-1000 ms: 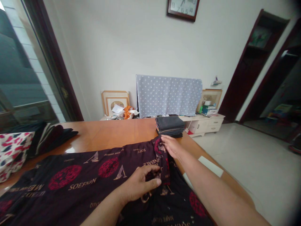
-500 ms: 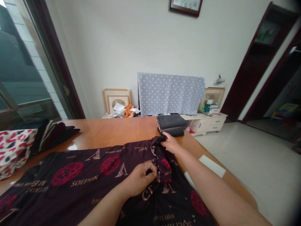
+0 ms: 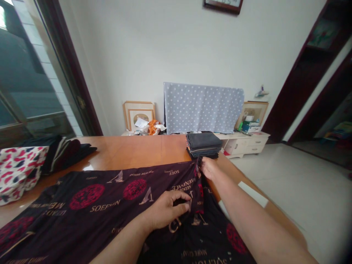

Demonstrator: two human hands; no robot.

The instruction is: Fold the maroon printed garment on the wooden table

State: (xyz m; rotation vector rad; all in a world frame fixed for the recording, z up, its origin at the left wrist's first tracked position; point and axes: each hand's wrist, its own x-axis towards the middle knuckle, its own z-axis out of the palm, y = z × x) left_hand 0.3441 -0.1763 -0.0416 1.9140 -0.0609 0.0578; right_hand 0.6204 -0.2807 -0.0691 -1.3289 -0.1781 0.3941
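A dark purple-black garment [image 3: 115, 212] with gold lettering and red round prints lies spread over the near part of the table; its exact kind is unclear. At its far right corner, my right hand [image 3: 209, 168] is closed on the bunched edge of the cloth. My left hand [image 3: 166, 211] rests lower on the garment, thumb and fingers curled in a pinch at a folded strip [image 3: 198, 196] near the right side. A stack of folded dark grey clothes [image 3: 203, 141] sits just beyond my right hand.
On the left of the wooden table [image 3: 132, 148] lie a white cloth with red and navy shapes [image 3: 22, 168] and dark folded clothes [image 3: 74, 154]. Pale flat sheets [image 3: 253, 194] lie by the right edge. Behind stands a low white cabinet [image 3: 247, 144], with a polka-dot cloth [image 3: 203, 108] above.
My right hand has drawn the garment's corner slightly to the right, and the bunched strip looks straighter and narrower. My left hand has shifted slightly right. The view has turned a little left.
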